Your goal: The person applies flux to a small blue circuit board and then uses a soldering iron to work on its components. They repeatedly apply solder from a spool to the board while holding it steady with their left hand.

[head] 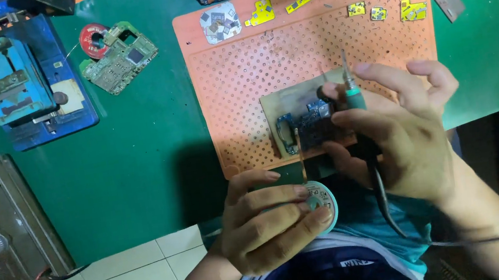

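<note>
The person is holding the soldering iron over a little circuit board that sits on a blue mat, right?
Not quite: the head view shows the mat is orange, not blue. The right hand does hold the soldering iron over the little circuit board.

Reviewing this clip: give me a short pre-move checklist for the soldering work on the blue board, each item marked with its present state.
1. Soldering iron gripped in the right hand: ok.
2. Braid spool held in the left hand: ok.
3. Braid strip runs from the spool up to the blue circuit board: ok.
4. Board rests on the tan pad over the orange perforated mat: ok.
5. Iron tip on the board: not ok, it points up and away.
6. Board fixed against sliding: cannot tell.
</note>
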